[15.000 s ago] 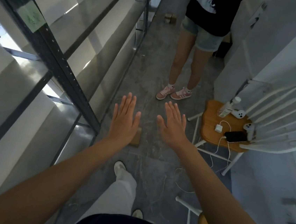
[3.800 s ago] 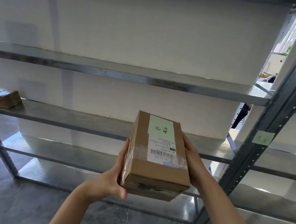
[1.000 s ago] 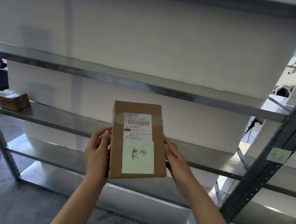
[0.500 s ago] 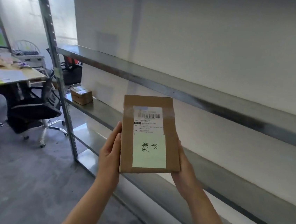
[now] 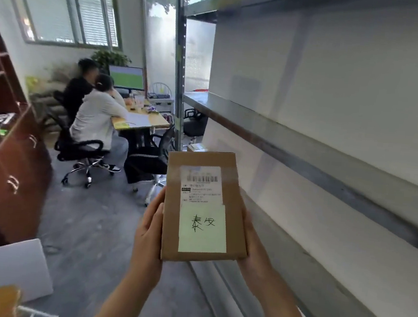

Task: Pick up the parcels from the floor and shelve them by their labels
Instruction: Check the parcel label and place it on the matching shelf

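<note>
I hold a brown cardboard parcel upright in front of me, its face towards me. It carries a white barcode label and a pale green note with handwritten characters. My left hand grips its left edge and my right hand grips its right edge and lower corner. The grey metal shelf rack runs along the right, its boards bare where I see them. Another small parcel peeks out on a shelf just behind the top of the held one.
Two people sit on office chairs at a desk with a monitor, far left of the rack's upright post. A dark wooden cabinet stands at the left. A white box lies at the lower left. Grey floor lies between.
My view has swung further left along the rack, bringing the desk, the seated people and the cabinet into sight. The parcel stays held in both hands, facing me.
</note>
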